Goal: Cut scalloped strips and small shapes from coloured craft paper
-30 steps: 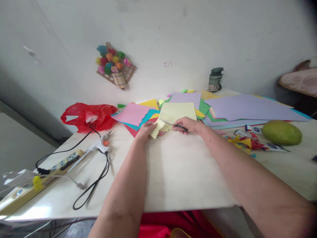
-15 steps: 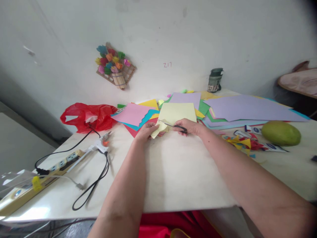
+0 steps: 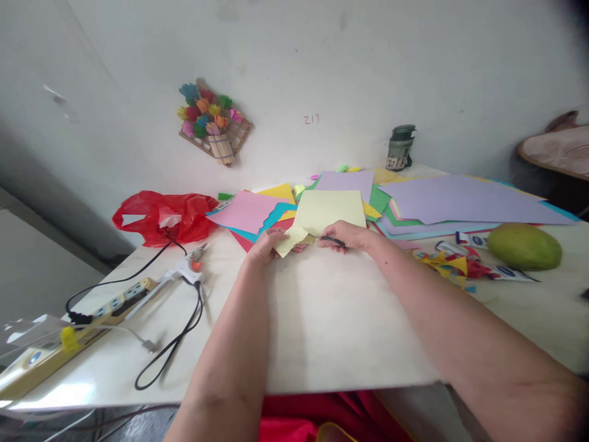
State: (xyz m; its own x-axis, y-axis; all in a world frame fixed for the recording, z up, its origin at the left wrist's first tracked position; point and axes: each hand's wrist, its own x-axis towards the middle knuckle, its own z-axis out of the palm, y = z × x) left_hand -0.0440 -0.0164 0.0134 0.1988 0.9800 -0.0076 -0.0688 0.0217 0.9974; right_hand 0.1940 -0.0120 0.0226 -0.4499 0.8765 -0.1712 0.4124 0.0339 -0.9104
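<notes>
Scissors (image 3: 334,240) that showed their long blades across the small cream paper (image 3: 286,244) half a second ago now show only a short length at its 3 o'clock edge, and the paper has turned in the left hand (image 3: 268,244). That hand pinches the paper between thumb and fingers, close above the desk (image 3: 345,325); the right hand (image 3: 348,234) grips the scissors by their black handles. How far the blades stand apart I cannot tell.

Taking the hands as the clock's centre, a large pale yellow sheet (image 3: 331,205) lies at 1 o'clock, a pink sheet (image 3: 251,212) at 10, a red plastic bag (image 3: 193,215) at 9, and a green fruit (image 3: 524,247) at 3.
</notes>
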